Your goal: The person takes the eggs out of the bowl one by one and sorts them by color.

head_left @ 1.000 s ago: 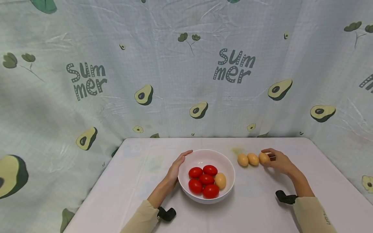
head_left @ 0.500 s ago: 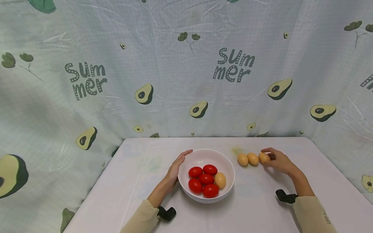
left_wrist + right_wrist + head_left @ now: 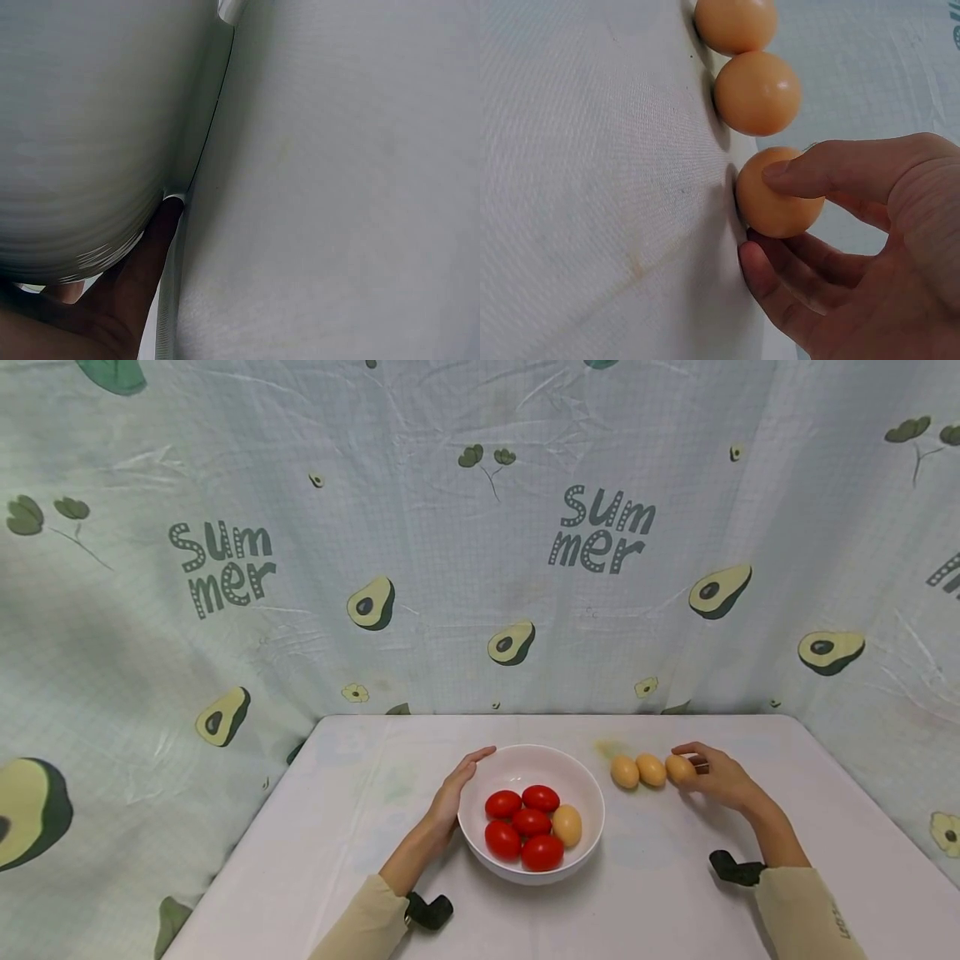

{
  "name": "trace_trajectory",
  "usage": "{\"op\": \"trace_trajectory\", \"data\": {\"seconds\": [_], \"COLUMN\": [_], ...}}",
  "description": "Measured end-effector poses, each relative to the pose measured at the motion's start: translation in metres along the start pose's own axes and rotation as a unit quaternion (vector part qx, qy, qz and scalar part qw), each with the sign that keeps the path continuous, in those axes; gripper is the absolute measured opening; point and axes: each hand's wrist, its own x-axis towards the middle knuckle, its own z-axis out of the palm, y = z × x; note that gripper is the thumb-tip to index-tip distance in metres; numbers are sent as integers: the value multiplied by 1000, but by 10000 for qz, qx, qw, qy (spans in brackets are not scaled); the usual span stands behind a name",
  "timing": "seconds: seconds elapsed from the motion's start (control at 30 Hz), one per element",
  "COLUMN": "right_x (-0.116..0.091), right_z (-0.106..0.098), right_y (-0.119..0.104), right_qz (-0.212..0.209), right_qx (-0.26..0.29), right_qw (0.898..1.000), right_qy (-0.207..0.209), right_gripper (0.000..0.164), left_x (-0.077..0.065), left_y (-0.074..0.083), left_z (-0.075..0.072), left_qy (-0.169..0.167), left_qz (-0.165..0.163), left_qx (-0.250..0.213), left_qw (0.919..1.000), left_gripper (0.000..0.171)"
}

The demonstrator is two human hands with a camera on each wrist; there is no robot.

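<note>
A white bowl [image 3: 532, 877] stands on the table, with several red egg-shaped pieces [image 3: 532, 822] and one light-brown egg [image 3: 567, 825] inside. My left hand [image 3: 446, 800] lies along the bowl's left side, its straight fingers against the outer wall below the rim; in the left wrist view fingers [image 3: 142, 277] touch that wall. To the right of the bowl, my right hand [image 3: 720, 777] holds a light-brown egg [image 3: 776, 199], thumb on top and fingers curled round its other side. That egg is at the right end of a row with two more eggs [image 3: 757, 94].
The white-covered table [image 3: 360, 827] reaches back to a hanging sheet [image 3: 450, 568] printed with avocados and lettering. Black wrist cameras [image 3: 429, 912] sit at both sleeves. A yellowish stain [image 3: 611, 748] marks the cloth behind the eggs.
</note>
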Motion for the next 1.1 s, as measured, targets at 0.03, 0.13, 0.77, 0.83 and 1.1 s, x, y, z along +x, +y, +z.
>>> {"op": "trace_trajectory", "data": {"seconds": [0.03, 0.13, 0.77, 0.83, 1.1], "right_x": [0, 0, 2, 2, 1], "right_z": [0, 0, 3, 2, 0], "right_y": [0, 0, 4, 3, 0], "right_qz": [-18, -27, -257, -248, -249], "right_qx": [-21, -55, -33, 0, 54], "right_qw": [10000, 10000, 9997, 9997, 9996], "right_qy": [9, 24, 33, -9, -82], "right_gripper": [61, 60, 62, 64, 67], "left_x": [0, 1, 2, 2, 3], "left_y": [0, 0, 0, 0, 0], "left_z": [0, 0, 0, 0, -1], "left_qy": [4, -3, -22, -26, -2], "left_qz": [-12, -16, 73, 89, 77], "left_qx": [16, 37, -37, -12, 3], "left_qw": [10000, 10000, 10000, 10000, 10000], "left_gripper": [51, 50, 51, 52, 52]}}
